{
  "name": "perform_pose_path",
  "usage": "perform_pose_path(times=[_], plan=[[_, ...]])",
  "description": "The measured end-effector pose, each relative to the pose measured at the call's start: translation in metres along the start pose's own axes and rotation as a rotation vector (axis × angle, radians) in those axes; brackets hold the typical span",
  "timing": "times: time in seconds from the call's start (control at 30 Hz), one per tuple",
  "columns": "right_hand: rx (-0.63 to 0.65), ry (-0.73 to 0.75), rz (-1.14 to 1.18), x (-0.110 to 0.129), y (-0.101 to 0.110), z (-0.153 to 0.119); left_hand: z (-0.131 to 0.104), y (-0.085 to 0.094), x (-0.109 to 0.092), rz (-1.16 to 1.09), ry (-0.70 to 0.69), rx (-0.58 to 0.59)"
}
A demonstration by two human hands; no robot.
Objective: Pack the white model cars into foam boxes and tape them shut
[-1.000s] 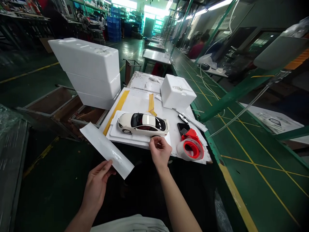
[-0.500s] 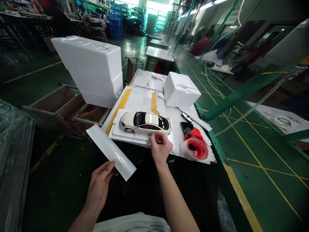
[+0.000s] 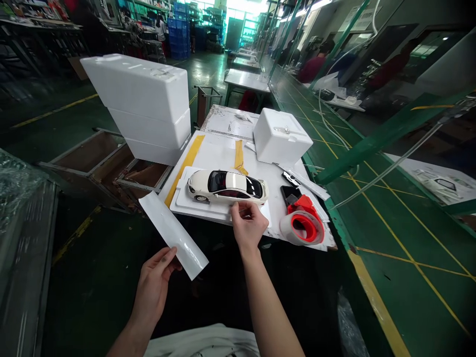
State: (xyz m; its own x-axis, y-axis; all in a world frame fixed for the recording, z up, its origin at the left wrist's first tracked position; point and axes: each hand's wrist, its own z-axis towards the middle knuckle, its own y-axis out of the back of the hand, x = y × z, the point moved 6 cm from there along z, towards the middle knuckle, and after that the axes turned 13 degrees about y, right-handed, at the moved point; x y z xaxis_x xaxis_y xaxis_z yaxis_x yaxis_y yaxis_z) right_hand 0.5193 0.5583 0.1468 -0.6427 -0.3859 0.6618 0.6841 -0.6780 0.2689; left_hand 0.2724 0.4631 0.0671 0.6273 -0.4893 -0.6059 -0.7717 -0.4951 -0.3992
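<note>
A cream-white model car (image 3: 227,185) rests upright on a white foam slab (image 3: 203,210) near the table's front edge, its front pointing left. My left hand (image 3: 156,270) pinches the lower edge of a long glossy white strip (image 3: 171,233) between thumb and fingers, away from the table. Against the near side of the car, toward its rear, my right hand (image 3: 248,223) is closed with thumb and fingertips together. Whatever those fingertips hold, if anything, is too small or hidden to make out.
A red tape dispenser with clear tape (image 3: 303,225) lies at the right front corner. Behind it are a dark small object (image 3: 290,194) and a foam box (image 3: 282,139). Tall foam boxes (image 3: 145,109) stand at left. A green post (image 3: 372,148) slants along the right. Other people sit farther right.
The view has shifted slightly, so the table appears a little farther right. Both hands keep nearly the same pose, and the strip stays in my left hand.
</note>
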Motion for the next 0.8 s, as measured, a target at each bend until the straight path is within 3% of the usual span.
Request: perform_pose_path(times=[0.13, 0.3, 0.37, 0.47, 0.57, 0.67, 0.8], plan=[[0.006, -0.064, 0.042, -0.004, 0.000, 0.000, -0.001, 0.001, 0.000, -0.006, -0.005, -0.001], [0.028, -0.377, 0.306, -0.026, 0.008, 0.002, -0.001, 0.008, -0.002, -0.012, -0.017, -0.016], [-0.002, -0.418, 0.301, -0.031, 0.022, 0.001, 0.001, 0.013, -0.003, -0.019, -0.018, -0.030], [-0.063, -0.168, 0.064, -0.024, 0.053, -0.003, 0.003, 0.019, -0.005, -0.039, -0.028, -0.059], [0.097, 0.129, -0.189, -0.014, 0.064, -0.021, 0.004, 0.021, -0.007, -0.088, -0.041, -0.076], [0.287, 0.131, -0.306, -0.027, 0.063, -0.039, 0.005, 0.019, -0.008, -0.132, -0.044, -0.074], [0.276, 0.085, -0.254, -0.037, 0.071, -0.048, 0.010, 0.026, -0.024, -0.196, -0.133, -0.093]])
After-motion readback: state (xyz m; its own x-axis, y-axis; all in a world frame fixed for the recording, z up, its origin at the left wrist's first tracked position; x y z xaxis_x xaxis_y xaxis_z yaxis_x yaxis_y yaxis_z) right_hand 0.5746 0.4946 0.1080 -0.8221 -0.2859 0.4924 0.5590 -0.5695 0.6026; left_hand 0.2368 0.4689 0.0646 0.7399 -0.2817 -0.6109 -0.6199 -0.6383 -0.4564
